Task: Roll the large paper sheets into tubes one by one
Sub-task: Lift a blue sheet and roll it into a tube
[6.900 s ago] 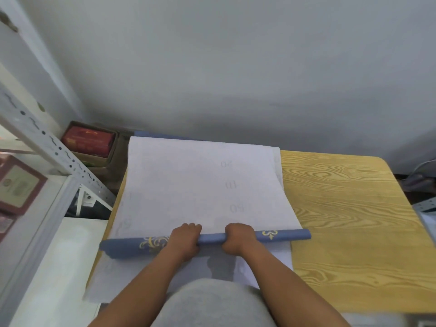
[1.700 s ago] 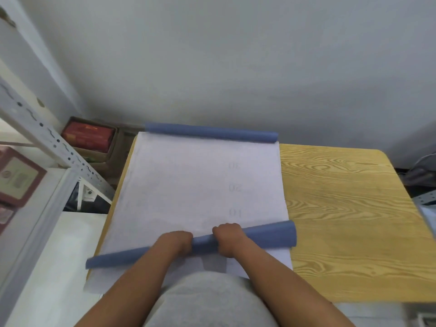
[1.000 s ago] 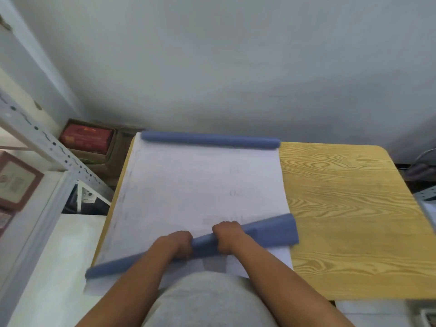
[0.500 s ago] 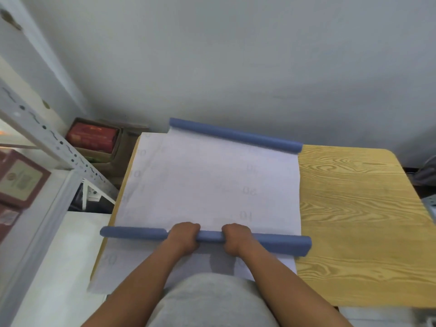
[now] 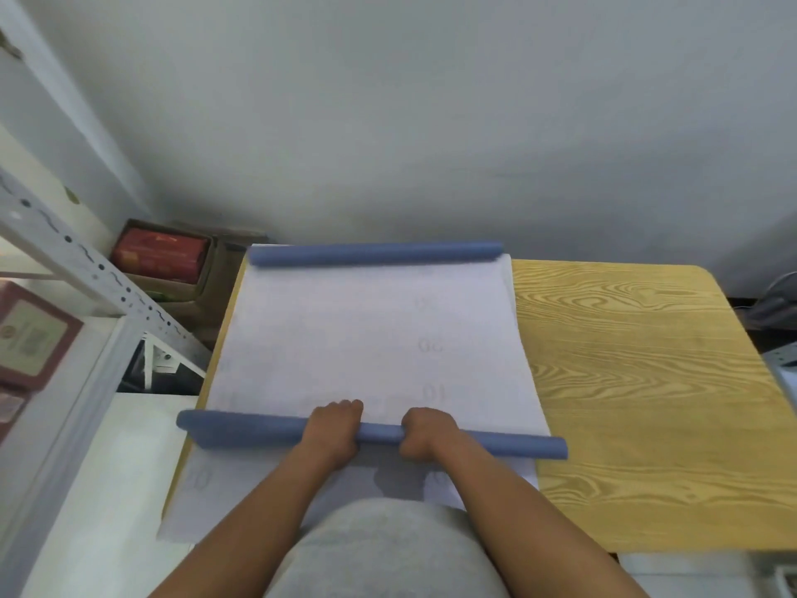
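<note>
Centrally, left hand (image 5: pixel 333 433) and right hand (image 5: pixel 425 438) curled around blue roll (image 5: pixel 267 433), near tabletop's (image 5: pixel 647 381) front edge, white sheet (image 5: pixel 345 338) under it, second roll (image 5: pixel 375 253) at far edge, printed figures faint, perhaps numerals.

A person's left hand (image 5: pixel 332 433) and right hand (image 5: pixel 427 435) grip the near blue roll (image 5: pixel 258 431) of a large white paper sheet (image 5: pixel 345 338) on a wooden table (image 5: pixel 647 381); beyond the grip a second blue roll (image 5: pixel 375 253) lies at the sheet's far edge
</note>
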